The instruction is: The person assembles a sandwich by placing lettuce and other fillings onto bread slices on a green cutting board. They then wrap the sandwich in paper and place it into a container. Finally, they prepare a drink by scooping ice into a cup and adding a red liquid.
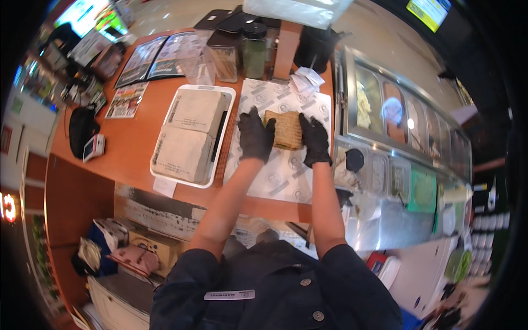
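A toasted sandwich [288, 130] with grill marks lies on printed wrapping paper [284, 177], some green filling showing at its edges. My left hand [256, 136], in a black glove, presses its thumb against the sandwich's left side. On the opposite side, the fingers of my right hand [315, 140], gloved alike, rest along the edge. The two hands grip the sandwich between them. Beneath it, the paper is spread flat on the wooden counter [136, 144].
Left of the paper stands a white tray [225, 165] with stacked paper napkins [187, 140]. Behind are a lidded green container [254, 53], a box of wooden sticks [222, 57] and crumpled paper [306, 80]. To the right runs a steel food well [346, 103], with a green tub [423, 192] nearer.
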`<state>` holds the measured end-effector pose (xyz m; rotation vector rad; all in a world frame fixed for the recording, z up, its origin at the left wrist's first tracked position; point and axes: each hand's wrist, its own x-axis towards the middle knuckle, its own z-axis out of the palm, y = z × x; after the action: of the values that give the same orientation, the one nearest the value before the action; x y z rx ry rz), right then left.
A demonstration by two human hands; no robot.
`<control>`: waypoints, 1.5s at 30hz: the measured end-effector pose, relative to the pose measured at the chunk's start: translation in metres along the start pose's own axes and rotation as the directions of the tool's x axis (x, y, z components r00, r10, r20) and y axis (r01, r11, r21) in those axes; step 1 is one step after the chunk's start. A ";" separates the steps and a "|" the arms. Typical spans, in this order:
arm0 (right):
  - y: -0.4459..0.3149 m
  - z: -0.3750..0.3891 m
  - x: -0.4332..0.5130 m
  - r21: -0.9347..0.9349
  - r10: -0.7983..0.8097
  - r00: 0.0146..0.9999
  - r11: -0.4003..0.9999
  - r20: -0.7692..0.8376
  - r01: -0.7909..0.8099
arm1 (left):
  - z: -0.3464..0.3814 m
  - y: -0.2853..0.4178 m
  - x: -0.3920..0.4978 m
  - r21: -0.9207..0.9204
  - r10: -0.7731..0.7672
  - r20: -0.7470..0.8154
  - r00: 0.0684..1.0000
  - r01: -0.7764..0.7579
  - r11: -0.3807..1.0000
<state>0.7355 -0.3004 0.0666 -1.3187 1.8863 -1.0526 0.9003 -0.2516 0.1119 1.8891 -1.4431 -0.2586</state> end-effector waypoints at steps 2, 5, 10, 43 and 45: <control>0.009 -0.029 -0.007 0.017 -0.068 0.992 0.997 -0.107 0.070 | -0.006 -0.022 -0.034 0.106 0.279 0.254 0.926 -0.314 0.944; 0.004 -0.092 -0.047 0.303 -0.074 0.975 0.943 -0.211 0.137 | -0.034 -0.020 -0.079 0.194 0.559 0.588 0.584 -0.773 0.604; -0.045 -0.160 -0.175 0.491 0.191 0.928 0.871 -0.320 -0.010 | -0.027 -0.028 -0.090 0.128 0.748 0.554 0.366 -0.925 0.358; -0.020 -0.079 -0.255 0.604 -0.013 0.999 0.796 0.045 -0.017 | -0.017 -0.023 -0.007 -0.454 0.630 0.773 0.076 -0.628 0.632; -0.025 -0.058 -0.251 0.747 0.218 0.910 0.520 0.353 -0.414 | -0.021 -0.030 -0.003 -0.455 0.644 0.751 0.148 -0.591 0.666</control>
<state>0.7810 -0.0523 0.1262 -0.4711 1.1270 -1.2746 0.9342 -0.2367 0.1065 0.8117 -2.7665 -0.9613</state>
